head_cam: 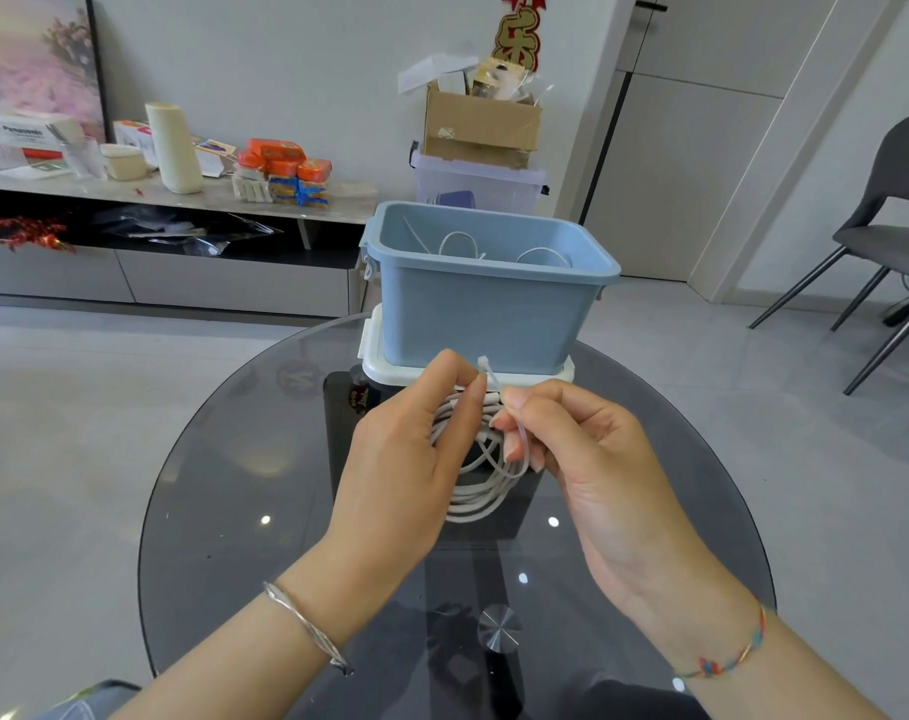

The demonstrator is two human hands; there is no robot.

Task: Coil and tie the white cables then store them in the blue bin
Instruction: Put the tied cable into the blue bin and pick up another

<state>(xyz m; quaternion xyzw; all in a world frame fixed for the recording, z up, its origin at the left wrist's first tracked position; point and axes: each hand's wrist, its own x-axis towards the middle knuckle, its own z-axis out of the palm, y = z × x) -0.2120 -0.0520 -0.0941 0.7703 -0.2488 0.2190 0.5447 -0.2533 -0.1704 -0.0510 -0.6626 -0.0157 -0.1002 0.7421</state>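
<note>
surf: round glass tbl (208,485) | directly on it: white lid (385,367), far side | blue bin (483,314) atop lid

bin (486,309) on table (224,485), chair (894,220) right

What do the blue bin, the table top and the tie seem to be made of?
Blue bin: probably moulded plastic, matte, with a thick even rim. Table top: tinted glass, glossy; the floor shows through and it glints. Tie: seemingly thin whitish plastic, with a small square head.
</note>
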